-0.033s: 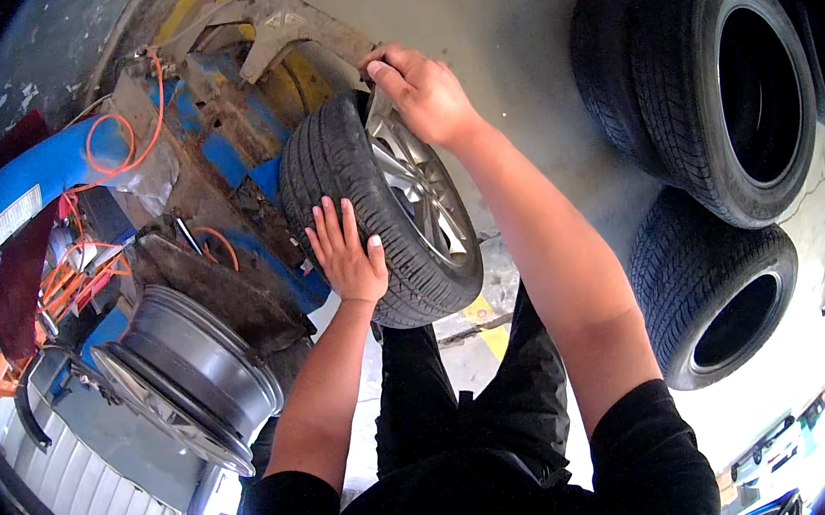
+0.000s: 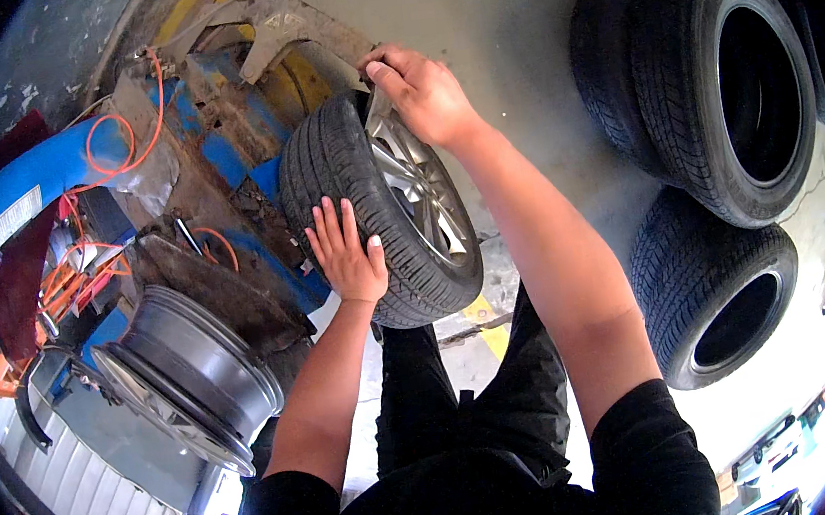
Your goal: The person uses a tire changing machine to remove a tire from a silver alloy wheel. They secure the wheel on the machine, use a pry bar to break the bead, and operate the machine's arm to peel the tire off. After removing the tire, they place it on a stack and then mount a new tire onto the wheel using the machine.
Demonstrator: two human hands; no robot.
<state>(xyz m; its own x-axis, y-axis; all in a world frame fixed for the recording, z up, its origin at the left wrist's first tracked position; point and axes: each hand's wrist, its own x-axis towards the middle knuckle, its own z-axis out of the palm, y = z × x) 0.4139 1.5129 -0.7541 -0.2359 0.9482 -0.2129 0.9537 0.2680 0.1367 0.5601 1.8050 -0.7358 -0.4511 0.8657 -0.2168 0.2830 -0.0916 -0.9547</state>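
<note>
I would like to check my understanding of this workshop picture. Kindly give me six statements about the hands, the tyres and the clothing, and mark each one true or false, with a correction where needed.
1. The left hand lies open on the tread of a tyre. True.
2. The right hand is lower in the picture than the left. False: it is higher.
3. That tyre surrounds a silver spoked wheel. True.
4. A bare metal rim is at the left. True.
5. The loose tyres are beside it. False: they are at the right.
6. The sleeves are white. False: black.
</note>
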